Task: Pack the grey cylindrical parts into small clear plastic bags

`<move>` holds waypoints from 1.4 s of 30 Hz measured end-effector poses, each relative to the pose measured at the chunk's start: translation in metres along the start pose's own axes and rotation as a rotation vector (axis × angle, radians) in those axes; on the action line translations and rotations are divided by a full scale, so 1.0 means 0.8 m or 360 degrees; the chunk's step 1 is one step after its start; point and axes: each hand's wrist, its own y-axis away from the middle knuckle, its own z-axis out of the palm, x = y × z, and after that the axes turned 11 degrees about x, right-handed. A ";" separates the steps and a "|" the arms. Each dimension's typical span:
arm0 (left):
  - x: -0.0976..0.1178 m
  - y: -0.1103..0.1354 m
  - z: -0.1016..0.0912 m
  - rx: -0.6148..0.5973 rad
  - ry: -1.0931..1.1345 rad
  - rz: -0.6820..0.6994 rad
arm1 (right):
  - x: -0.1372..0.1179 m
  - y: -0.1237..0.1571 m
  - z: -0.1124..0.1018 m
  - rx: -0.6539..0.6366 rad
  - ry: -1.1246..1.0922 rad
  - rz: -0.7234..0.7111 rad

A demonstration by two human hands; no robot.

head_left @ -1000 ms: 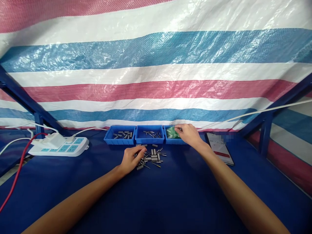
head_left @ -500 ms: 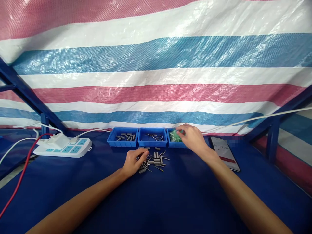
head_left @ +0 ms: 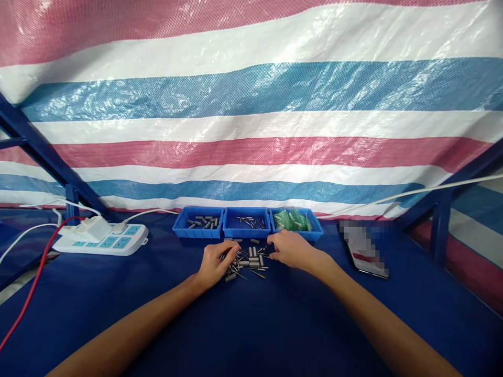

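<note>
A loose pile of small grey cylinders and thin metal pins [head_left: 251, 258] lies on the dark blue table cover. My left hand [head_left: 216, 263] rests on the pile's left edge, fingers curled in a pinch on something I cannot make out. My right hand [head_left: 290, 249] sits at the pile's right edge, its fingers closed together; what it holds is hidden. Behind the pile stand three small blue trays: the left tray [head_left: 181, 230] with grey cylinders, the middle tray [head_left: 247, 231] with pins, the right tray [head_left: 315, 230] with green pieces.
A white power strip [head_left: 102, 241] with a plugged charger, white cords and a red cable [head_left: 27, 285] lies at the left. A phone [head_left: 363, 248] lies at the right. A striped tarp hangs behind, held by blue metal frame bars [head_left: 440, 230].
My right hand has left the tray of green pieces and come down to the right edge of the pile. The left hand has stayed on the pile.
</note>
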 end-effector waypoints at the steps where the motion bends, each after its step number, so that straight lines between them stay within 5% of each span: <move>1: 0.000 0.000 0.000 -0.0001 -0.0001 0.0000 | -0.001 0.000 0.002 -0.0003 0.0016 -0.0013; 37: 0.002 -0.001 -0.001 0.0047 -0.0064 0.0024 | -0.042 0.011 -0.002 0.0113 -0.0180 -0.0279; 42: 0.002 -0.001 0.000 0.0060 -0.0054 0.0010 | -0.052 0.015 -0.003 -0.0009 -0.0079 -0.0307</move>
